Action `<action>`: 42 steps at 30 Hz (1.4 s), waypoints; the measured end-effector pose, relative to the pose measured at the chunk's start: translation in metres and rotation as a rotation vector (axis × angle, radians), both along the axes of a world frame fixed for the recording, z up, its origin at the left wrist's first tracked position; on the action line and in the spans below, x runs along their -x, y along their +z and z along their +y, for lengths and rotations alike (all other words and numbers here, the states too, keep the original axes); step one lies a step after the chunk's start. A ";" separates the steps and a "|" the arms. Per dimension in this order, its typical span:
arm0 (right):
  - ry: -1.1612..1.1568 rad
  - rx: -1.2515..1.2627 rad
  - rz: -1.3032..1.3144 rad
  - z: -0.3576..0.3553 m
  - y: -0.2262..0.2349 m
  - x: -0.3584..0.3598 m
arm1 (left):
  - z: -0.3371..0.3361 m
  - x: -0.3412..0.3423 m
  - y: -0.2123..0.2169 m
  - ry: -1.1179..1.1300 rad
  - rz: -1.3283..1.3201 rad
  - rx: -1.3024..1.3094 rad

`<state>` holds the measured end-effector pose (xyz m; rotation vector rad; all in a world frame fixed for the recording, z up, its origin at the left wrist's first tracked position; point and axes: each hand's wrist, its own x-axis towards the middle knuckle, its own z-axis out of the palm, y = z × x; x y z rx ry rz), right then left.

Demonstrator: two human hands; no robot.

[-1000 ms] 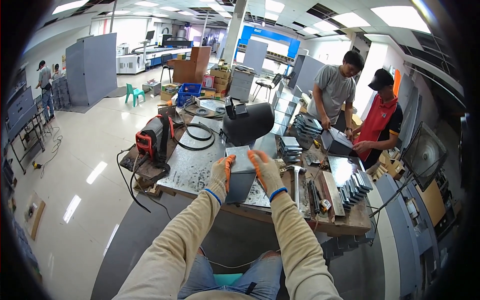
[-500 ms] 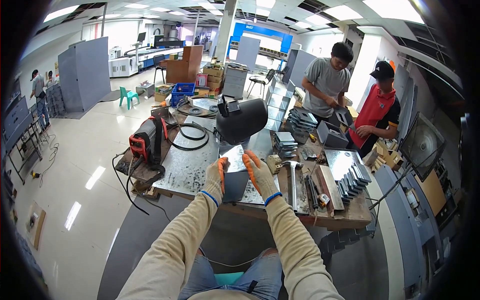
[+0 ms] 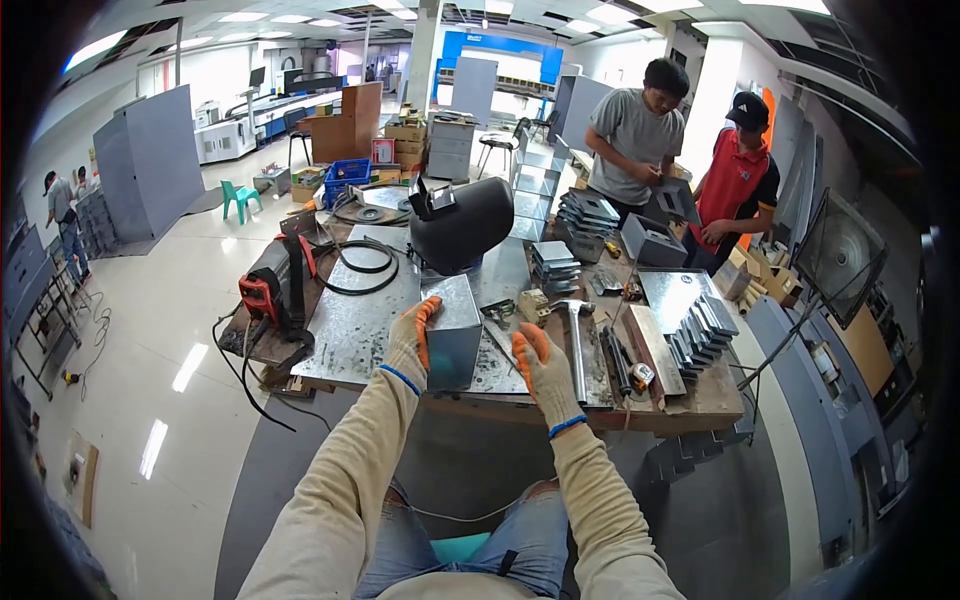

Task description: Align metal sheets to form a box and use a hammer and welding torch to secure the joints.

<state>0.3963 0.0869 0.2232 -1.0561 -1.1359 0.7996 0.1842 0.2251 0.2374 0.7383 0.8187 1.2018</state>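
A grey sheet-metal box (image 3: 452,335) stands near the front edge of the steel-topped table. My left hand (image 3: 412,335), in a cream glove with orange fingertips, grips its left side. My right hand (image 3: 544,368), gloved alike, is apart from the box, its fingers loosely spread over the table. Beside those fingers lies a thin metal strip (image 3: 500,342); the hand does not visibly hold it. A black welding helmet (image 3: 462,228) rests just behind the box. To the right of my right hand lies a hammer (image 3: 577,345).
A red-and-black welding machine (image 3: 268,280) with black cables sits at the left. Stacked metal parts (image 3: 555,268), a tape measure (image 3: 641,376) and a row of bent brackets (image 3: 702,335) occupy the right side. Two people (image 3: 640,140) handle metal parts across the table; a fan (image 3: 845,262) stands far right.
My right hand has come off the metal piece and moved right and down. The piece now shows as an upright box under my left hand. The whole view has shifted slightly.
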 end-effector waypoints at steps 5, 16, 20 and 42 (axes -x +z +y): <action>-0.431 0.295 -0.776 -0.027 0.018 -0.040 | -0.001 0.004 0.002 -0.058 0.061 0.008; -0.562 0.858 -1.200 -0.010 -0.007 -0.107 | -0.006 0.014 0.000 -0.228 0.173 -0.044; -0.556 0.828 -1.162 -0.002 -0.011 -0.125 | -0.003 0.012 0.007 -0.255 0.192 -0.076; -0.022 0.232 -0.286 -0.086 0.172 0.035 | -0.018 0.012 0.017 -0.149 0.293 0.040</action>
